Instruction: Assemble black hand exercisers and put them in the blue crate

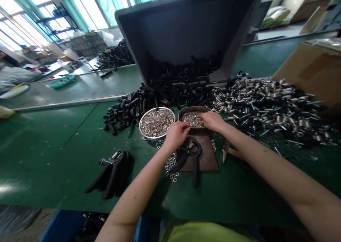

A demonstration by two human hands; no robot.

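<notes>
My left hand [176, 135] hovers with curled fingers at the near rim of two metal dishes, just above a black hand-grip assembly [190, 157] lying on a brown mat [206, 157]. What its fingers hold is hidden. My right hand [211, 120] reaches into the dark dish [192, 109] of small silvery parts, fingers pinched down among them. The round dish [156, 122] to the left holds several small metal tubes.
A tilted grey bin [186, 29] spills black plastic handles [149, 100] onto the green table. A heap of metal springs and black parts [269, 103] lies at the right, a cardboard box [314, 70] beyond it. Finished grips [112, 172] stack at the left. Loose nuts [170, 165] lie nearby.
</notes>
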